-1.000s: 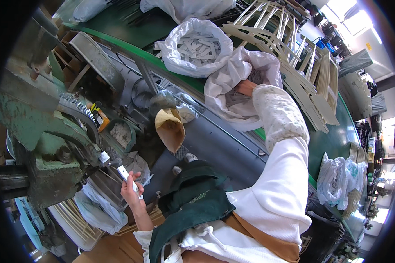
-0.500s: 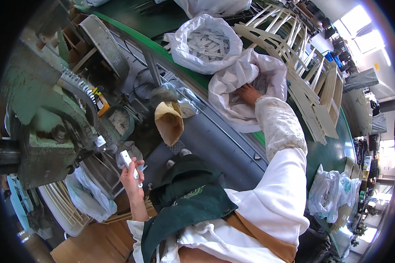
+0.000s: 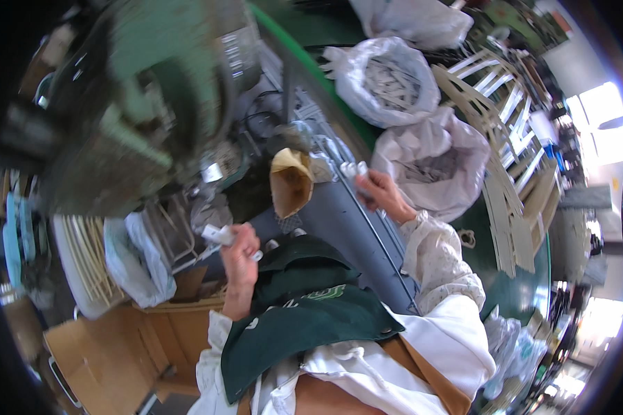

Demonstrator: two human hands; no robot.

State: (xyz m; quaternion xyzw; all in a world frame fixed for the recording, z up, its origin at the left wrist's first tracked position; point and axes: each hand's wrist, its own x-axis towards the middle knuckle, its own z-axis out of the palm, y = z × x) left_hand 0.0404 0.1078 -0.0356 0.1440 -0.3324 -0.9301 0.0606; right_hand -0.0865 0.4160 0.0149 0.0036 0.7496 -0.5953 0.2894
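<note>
My left hand [image 3: 241,257] is closed round a small white plastic piece [image 3: 218,235], which sticks out past the fingers toward the machine. In front of the nearer white sack [image 3: 457,197], my right hand [image 3: 382,194] pinches small white pieces [image 3: 354,169], blurred by motion. That sack stands with its mouth wide, and pale parts lie inside it. Left of my hands looms a green machine [image 3: 166,90], with a small bright block [image 3: 212,172] at its lower end.
A second white sack [image 3: 422,72] full of flat white strips stands on the green table [image 3: 512,283]. Stacked cream frames [image 3: 498,200] lie to the right. A brown paper bag [image 3: 282,200] hangs below the table edge. An open cardboard box [image 3: 104,353] sits at lower left.
My right hand has come out of the nearer sack and moved left, now with small white pieces in its fingers. My view has turned, and the left hand still holds its piece.
</note>
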